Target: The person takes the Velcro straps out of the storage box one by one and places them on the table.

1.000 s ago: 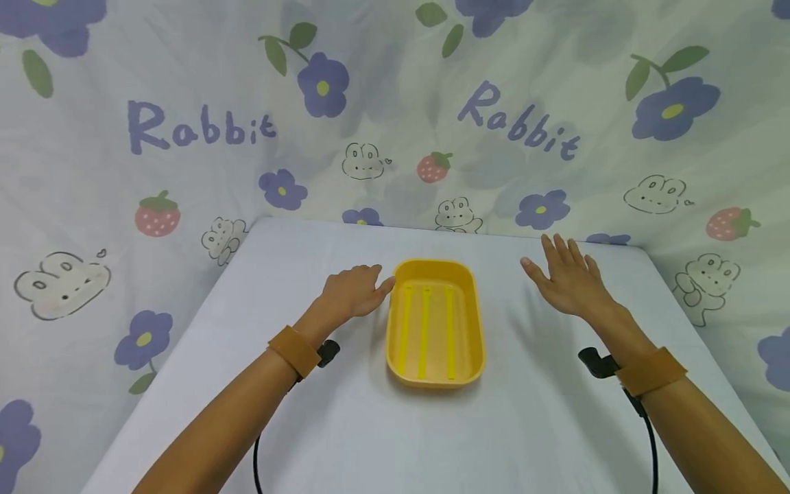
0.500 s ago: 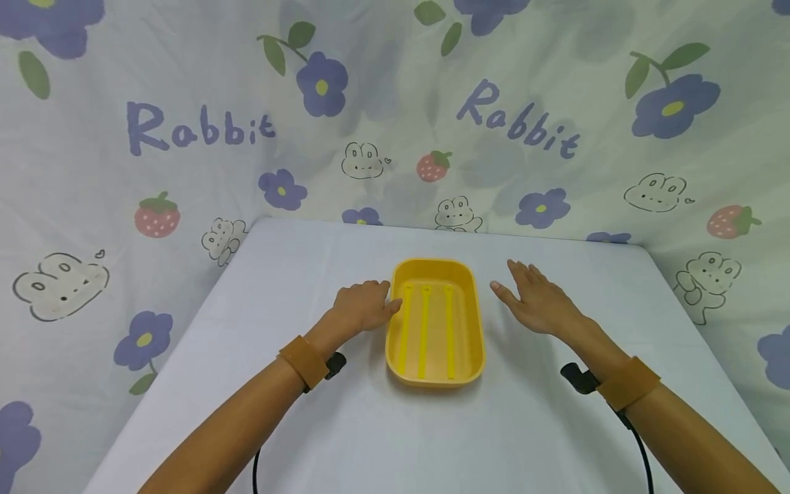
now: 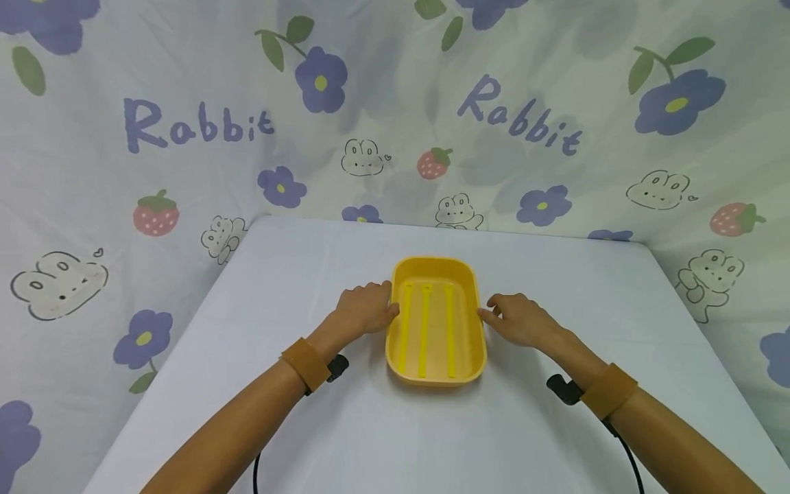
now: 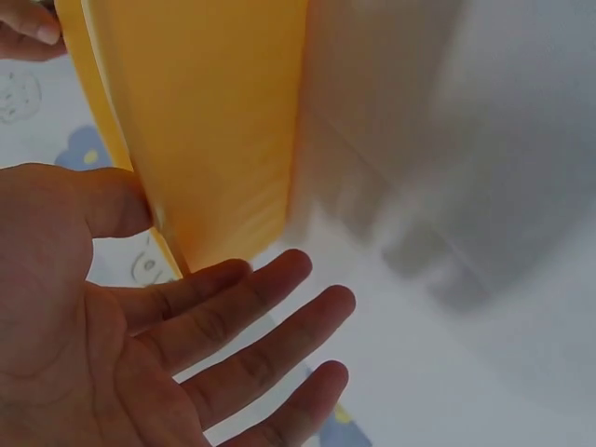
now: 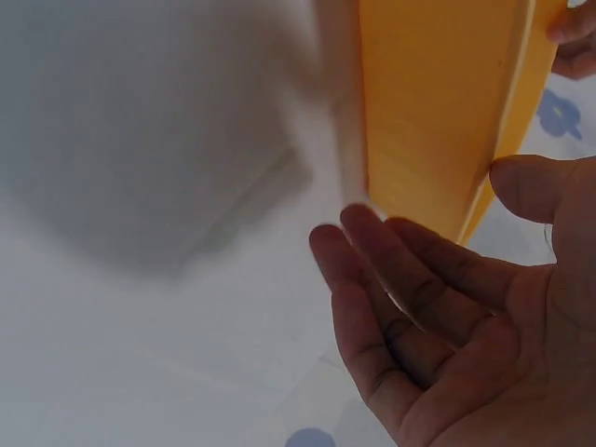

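Observation:
A yellow plastic tray (image 3: 437, 381) with rounded corners sits in the middle of the white table. Three thin, brighter yellow strips (image 3: 424, 333) lie lengthwise on its bottom, each with a slightly wider far end. At the tray's left rim, my left hand (image 3: 364, 309) pinches the edge, thumb over the rim and fingers outside. In the left wrist view, its other fingers spread loosely below the outer wall. My right hand (image 3: 518, 319) holds the opposite rim between thumb and bent index finger. The right wrist view shows its remaining fingers (image 5: 368, 349) half curled beside the wall.
White cloth covers the table (image 3: 395, 439). A curtain (image 3: 395, 89) printed with flowers, rabbits and strawberries hangs behind and at both sides. Each wrist wears a brown band (image 3: 306, 363) with a small black camera (image 3: 564, 389) and a cable.
My right hand has come in from the right, bent its fingers and taken the tray's right rim. My left hand has shifted slightly nearer me along the left rim. The tray stays put.

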The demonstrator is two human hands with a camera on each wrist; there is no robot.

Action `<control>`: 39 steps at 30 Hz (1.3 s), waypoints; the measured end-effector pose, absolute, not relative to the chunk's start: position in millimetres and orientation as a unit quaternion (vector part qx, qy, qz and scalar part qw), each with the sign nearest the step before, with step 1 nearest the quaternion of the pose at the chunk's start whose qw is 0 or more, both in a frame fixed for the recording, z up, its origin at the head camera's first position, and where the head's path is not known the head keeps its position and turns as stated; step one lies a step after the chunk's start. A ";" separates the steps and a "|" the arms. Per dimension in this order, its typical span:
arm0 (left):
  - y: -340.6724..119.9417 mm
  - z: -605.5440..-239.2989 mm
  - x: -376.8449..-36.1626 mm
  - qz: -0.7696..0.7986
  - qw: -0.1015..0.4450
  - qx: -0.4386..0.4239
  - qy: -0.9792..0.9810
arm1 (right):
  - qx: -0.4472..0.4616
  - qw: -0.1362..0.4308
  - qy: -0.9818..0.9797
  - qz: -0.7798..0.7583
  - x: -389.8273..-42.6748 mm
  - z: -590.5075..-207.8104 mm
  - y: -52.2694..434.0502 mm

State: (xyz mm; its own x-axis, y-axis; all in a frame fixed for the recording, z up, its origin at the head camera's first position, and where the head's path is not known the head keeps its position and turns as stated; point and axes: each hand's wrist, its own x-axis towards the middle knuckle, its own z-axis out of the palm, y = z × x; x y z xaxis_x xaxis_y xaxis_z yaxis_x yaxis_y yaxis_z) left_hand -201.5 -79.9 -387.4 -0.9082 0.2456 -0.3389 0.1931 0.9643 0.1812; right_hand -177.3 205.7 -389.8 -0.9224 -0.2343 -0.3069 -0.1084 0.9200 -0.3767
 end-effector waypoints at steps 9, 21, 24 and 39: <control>-76.5 -389.2 -197.6 0.089 0.176 0.111 0.974 | -0.106 0.170 0.954 -0.223 -171.7 -395.3 197.7; -77.6 -385.0 -182.6 0.084 0.165 0.128 0.974 | -0.111 0.179 0.953 -0.220 -159.4 -392.5 193.4; -78.1 -383.7 -178.2 0.083 0.162 0.131 0.975 | -0.115 0.178 0.953 -0.216 -156.3 -391.6 192.6; -80.3 -381.7 -174.6 0.077 0.163 0.139 0.974 | -0.126 0.150 0.966 -0.171 -160.3 -371.6 196.8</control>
